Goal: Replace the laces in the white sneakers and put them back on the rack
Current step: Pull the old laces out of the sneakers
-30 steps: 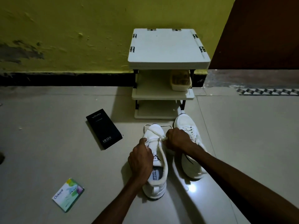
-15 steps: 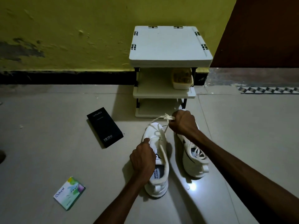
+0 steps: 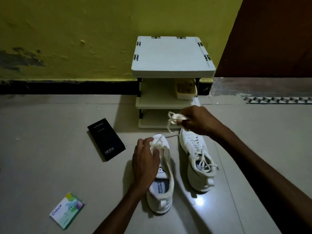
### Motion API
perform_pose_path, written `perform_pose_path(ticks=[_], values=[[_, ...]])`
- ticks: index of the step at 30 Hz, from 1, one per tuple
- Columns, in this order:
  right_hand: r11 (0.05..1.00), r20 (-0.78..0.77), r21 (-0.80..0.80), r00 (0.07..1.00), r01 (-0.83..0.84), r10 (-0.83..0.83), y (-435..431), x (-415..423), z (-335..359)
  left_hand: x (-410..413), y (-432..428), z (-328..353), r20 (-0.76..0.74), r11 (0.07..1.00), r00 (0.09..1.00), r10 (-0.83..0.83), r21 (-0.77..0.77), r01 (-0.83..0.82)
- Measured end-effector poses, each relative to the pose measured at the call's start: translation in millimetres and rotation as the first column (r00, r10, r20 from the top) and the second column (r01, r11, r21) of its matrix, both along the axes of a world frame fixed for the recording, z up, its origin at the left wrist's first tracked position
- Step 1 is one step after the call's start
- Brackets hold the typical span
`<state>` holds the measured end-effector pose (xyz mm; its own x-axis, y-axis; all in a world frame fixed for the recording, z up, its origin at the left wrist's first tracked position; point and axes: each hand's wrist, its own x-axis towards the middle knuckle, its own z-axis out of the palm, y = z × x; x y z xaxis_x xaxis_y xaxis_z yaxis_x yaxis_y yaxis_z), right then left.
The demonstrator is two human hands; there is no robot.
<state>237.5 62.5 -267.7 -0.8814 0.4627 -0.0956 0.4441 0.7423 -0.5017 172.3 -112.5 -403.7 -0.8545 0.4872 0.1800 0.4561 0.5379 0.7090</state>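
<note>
Your sleeves: none in view; both forearms are bare.
Your right hand (image 3: 197,120): a thin ring on one finger.
Your left hand (image 3: 145,159): bare.

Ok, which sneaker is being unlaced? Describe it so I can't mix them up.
Start at the white shoe rack against the yellow wall; two white sneakers lie on the floor before it. It is the left sneaker, under the left hand. Its eyelets are nearly bare, while the right sneaker is fully laced.

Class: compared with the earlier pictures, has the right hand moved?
Yes. The right hand, gripping the lace, has moved away from the left sneaker, toward the rack.
</note>
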Motion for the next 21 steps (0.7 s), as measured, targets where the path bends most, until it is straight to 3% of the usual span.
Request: perform_pose_path(ticks=[2,3,5,7,10,12,14,17,19,21], values=[[0.996,0.015,0.023,0.997,-0.08,0.08,-1,7,8,-12,13,20,0.034,0.964,0.987,-0.157,0.224,0.146],[0.995,-0.029,0.025,0.995,-0.096,0.097,-2,9,13,-17,21,28,0.074,0.938,0.962,-0.264,0.254,0.238],[0.998,-0.189,0.006,0.98,-0.067,0.067,-1,12,22,-21,43,45,0.233,0.906,0.877,-0.421,0.159,0.393],[0.997,-0.368,-0.068,0.929,0.021,-0.045,2,15,30,-20,58,50,0.304,0.866,0.812,-0.498,0.117,0.487],[0.949,-0.549,-0.251,0.779,0.191,-0.302,10,22,28,-14,62,45,0.305,0.862,0.806,-0.507,0.192,0.47],[0.877,-0.574,-0.404,0.674,0.26,-0.465,17,26,20,-4,52,43,0.323,0.873,0.811,-0.487,0.189,0.449],[0.787,-0.523,-0.57,0.633,0.238,-0.571,20,27,14,9,43,50,0.249,0.851,0.814,-0.524,0.125,0.51],[0.703,-0.451,-0.702,0.694,0.112,-0.561,19,29,4,24,41,76,0.157,0.799,0.784,-0.601,0.077,0.597],[0.796,-0.419,-0.593,0.797,0.123,-0.434,21,31,-4,23,45,103,0.049,0.792,0.791,-0.609,0.074,0.605],[0.933,-0.275,-0.345,0.939,0.106,-0.209,24,34,-10,8,50,126,-0.058,0.808,0.817,-0.574,0.12,0.577]])
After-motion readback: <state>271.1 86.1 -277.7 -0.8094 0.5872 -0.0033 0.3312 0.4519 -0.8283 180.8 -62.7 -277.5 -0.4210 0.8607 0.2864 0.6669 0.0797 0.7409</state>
